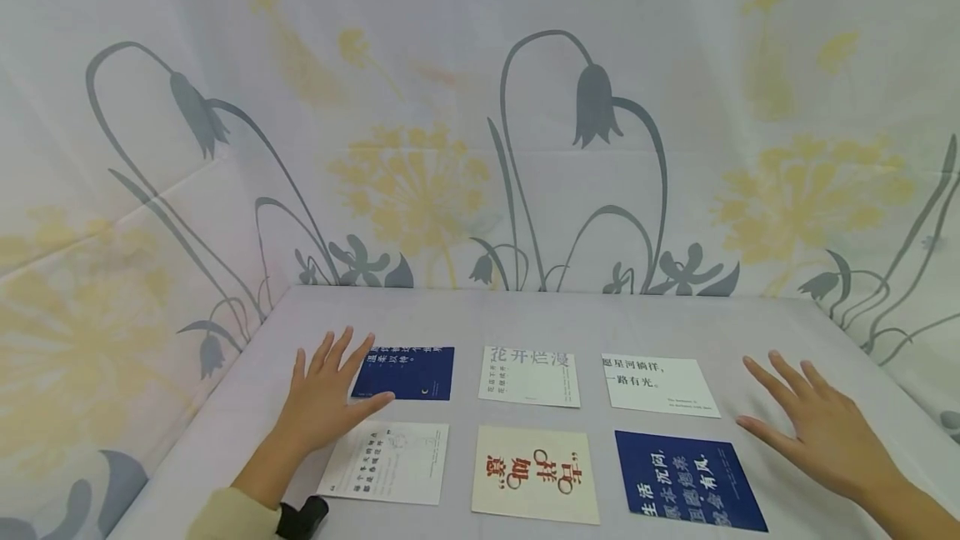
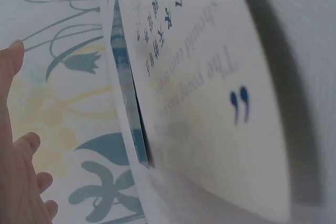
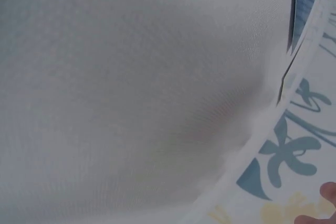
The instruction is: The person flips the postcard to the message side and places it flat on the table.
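Observation:
Two rows of printed cards lie flat on the table. At the back are a dark blue card (image 1: 420, 375), a white card (image 1: 529, 382) with grey lettering, and a white card (image 1: 663, 390) with black lettering. In front lie a white card (image 1: 405, 465), a cream card (image 1: 536, 473) with red lettering, and a blue card (image 1: 693, 482). My left hand (image 1: 322, 402), fingers spread, is over the left edge of the two left cards and holds nothing. To the right of the cards my right hand (image 1: 825, 432) is spread too, with nothing in it.
The table (image 1: 450, 319) has a pale cloth surface. Behind and beside it hangs a flower-printed curtain (image 1: 465, 65). A black strap (image 1: 302, 517) sits on the left wrist, below a light sleeve (image 1: 234, 515).

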`<state>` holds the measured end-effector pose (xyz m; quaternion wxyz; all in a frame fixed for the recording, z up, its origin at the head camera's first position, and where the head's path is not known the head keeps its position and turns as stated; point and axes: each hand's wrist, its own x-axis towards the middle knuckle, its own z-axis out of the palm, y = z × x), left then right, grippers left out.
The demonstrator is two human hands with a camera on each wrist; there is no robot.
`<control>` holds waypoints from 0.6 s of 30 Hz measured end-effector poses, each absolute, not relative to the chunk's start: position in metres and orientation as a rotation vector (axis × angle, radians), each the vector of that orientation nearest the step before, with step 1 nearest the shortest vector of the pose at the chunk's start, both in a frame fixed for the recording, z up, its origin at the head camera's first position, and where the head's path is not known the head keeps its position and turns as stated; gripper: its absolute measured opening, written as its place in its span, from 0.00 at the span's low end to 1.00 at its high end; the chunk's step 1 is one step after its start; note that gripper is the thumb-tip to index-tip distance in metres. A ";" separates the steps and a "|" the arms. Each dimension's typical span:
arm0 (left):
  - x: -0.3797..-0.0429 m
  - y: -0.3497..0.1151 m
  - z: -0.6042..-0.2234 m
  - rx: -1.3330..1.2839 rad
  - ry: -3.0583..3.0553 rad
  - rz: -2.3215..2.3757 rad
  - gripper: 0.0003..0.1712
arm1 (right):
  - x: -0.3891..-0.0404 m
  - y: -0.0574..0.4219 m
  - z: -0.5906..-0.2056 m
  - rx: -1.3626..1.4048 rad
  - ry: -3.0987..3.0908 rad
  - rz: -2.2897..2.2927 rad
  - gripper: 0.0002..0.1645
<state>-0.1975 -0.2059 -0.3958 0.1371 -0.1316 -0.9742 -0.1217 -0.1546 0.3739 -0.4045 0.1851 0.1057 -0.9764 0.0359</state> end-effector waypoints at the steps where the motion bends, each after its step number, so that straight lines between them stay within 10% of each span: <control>1: -0.198 -0.204 -0.396 -0.382 -2.819 -0.357 0.50 | -0.155 0.373 -0.404 0.297 -2.752 0.105 0.51; 18: -0.210 -0.174 -0.395 -0.454 -2.778 -0.440 0.50 | -0.161 0.360 -0.403 0.293 -2.794 0.200 0.51</control>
